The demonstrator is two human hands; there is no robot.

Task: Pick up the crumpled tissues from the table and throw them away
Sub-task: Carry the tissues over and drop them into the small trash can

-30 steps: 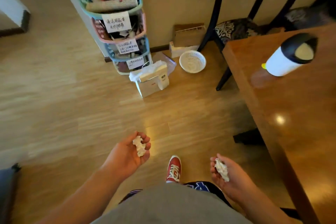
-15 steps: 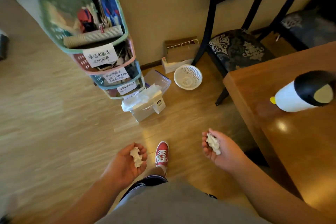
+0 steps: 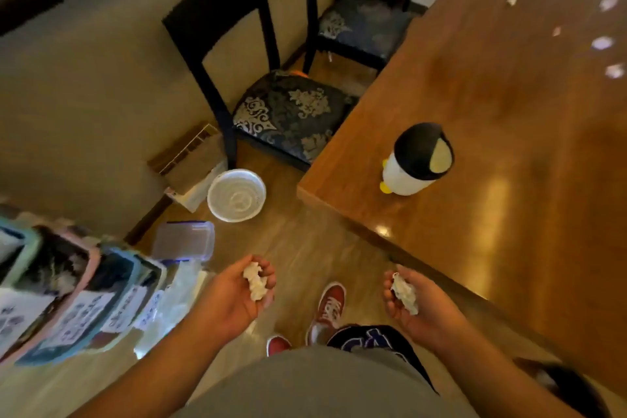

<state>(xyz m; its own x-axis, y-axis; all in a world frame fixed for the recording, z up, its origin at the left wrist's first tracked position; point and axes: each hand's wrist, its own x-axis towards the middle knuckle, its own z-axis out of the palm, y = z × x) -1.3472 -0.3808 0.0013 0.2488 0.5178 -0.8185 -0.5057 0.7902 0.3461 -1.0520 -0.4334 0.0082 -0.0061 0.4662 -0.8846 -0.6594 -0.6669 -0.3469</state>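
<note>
1. Rightward, the wooden table (image 3: pixel 509 105) fills the view; pale scraps (image 3: pixel 602 43) lie at its far end, too blurred to identify.
2. A dark chair (image 3: pixel 288 112) stands at its corner.
3. A white mesh basket (image 3: pixel 236 195) sits on the floor beside that chair.
4. A penguin-shaped bin (image 3: pixel 418 159) stands on the table.
5. The left hand (image 3: pixel 230 299), palm up, curls its fingers round a crumpled tissue (image 3: pixel 255 282).
6. The right hand (image 3: pixel 424 307) cups a second crumpled tissue (image 3: pixel 403 292) likewise.

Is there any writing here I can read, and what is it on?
The paper labels on the stacked baskets: handwriting, too blurred to read.
The dark shorts: large letters, partly hidden, unreadable.
No other text shows.
</note>
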